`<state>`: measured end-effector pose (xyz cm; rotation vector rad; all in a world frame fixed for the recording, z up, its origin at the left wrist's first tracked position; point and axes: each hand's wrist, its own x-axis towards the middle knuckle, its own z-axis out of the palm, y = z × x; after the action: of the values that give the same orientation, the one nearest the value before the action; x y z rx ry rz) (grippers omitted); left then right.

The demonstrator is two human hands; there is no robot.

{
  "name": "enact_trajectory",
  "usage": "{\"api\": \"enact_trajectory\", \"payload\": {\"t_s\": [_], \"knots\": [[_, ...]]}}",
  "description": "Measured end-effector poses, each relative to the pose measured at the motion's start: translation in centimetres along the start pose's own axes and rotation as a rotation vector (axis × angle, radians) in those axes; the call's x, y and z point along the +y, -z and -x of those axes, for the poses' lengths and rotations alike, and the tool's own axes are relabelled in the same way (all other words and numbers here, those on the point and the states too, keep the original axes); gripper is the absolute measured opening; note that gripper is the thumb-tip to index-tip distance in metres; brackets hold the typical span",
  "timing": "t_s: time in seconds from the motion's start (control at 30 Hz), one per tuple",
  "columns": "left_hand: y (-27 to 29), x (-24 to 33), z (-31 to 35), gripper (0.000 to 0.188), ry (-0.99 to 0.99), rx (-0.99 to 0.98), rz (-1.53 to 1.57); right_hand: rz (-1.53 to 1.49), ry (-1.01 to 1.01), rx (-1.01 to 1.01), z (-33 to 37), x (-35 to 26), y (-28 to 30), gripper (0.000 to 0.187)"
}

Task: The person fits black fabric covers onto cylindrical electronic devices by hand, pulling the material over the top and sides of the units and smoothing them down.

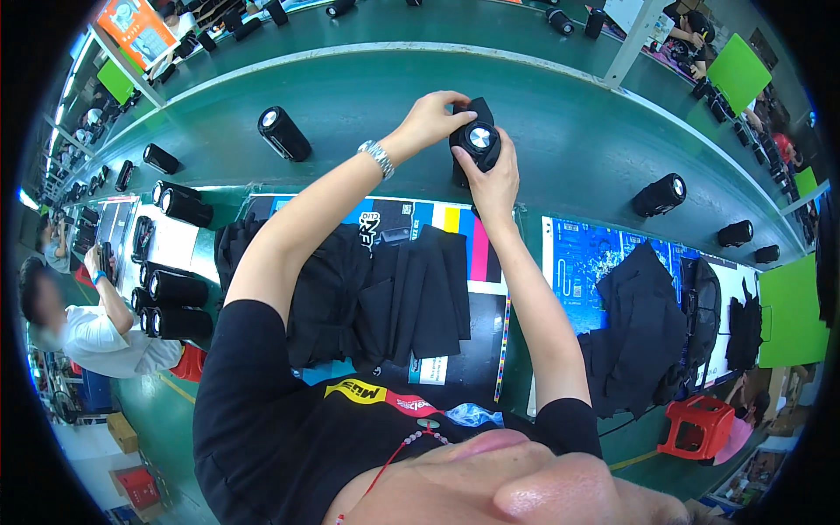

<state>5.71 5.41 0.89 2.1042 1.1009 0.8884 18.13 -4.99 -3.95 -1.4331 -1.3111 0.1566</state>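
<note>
Both arms stretch out over the green conveyor belt to a black cylindrical speaker (pixel 480 136), its round silver end facing up. Its sides look wrapped in black cloth (pixel 479 107), which rises in a peak at the far rim. My left hand (pixel 435 119), with a metal watch on the wrist, pinches this cloth at the speaker's upper left. The fingers of my right hand (pixel 494 179) curl round the near right side of the speaker. How far the cloth covers the lower part is hidden.
Stacked black cloth pieces (pixel 385 293) cover the bench before me; another black pile (pixel 639 324) lies to the right. More speakers stand on the belt, one left (pixel 284 134), one right (pixel 660 195). Several speakers (pixel 179 302) sit beside a co-worker (pixel 114 328). A red stool (pixel 696 429) stands lower right.
</note>
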Motion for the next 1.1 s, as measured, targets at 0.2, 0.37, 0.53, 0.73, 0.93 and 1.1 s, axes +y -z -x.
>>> {"api": "enact_trajectory", "payload": {"t_s": [0.2, 0.37, 0.53, 0.73, 0.93, 1.1], "knots": [[-0.1, 0.6, -1.7, 0.026, -0.002, -0.187, -0.024, 0.021, -0.096, -0.041, -0.1, 0.4, 1.6, 0.074], [-1.4, 5.4, 0.8, 0.018, -0.419, 0.075, -0.345, 0.073, -0.257, -0.053, -1.3, 0.8, 2.3, 0.076], [-1.9, 5.8, 1.9, 0.017, -0.389, 0.123, -0.246, 0.079, -0.357, -0.064, -2.9, 0.0, 2.6, 0.071], [-0.8, 3.7, 2.4, 0.016, -0.359, 0.15, -0.251, 0.079, -0.151, -0.245, -1.6, 1.9, 3.6, 0.094], [-0.8, 6.0, 2.6, 0.023, -0.475, 0.028, -0.1, 0.12, -0.292, -0.19, -2.3, 9.6, 9.2, 0.044], [-3.8, 0.7, -2.5, 0.035, 0.08, 0.194, 0.526, -0.236, -0.427, 0.011, -8.2, 8.8, 6.6, 0.033]]}}
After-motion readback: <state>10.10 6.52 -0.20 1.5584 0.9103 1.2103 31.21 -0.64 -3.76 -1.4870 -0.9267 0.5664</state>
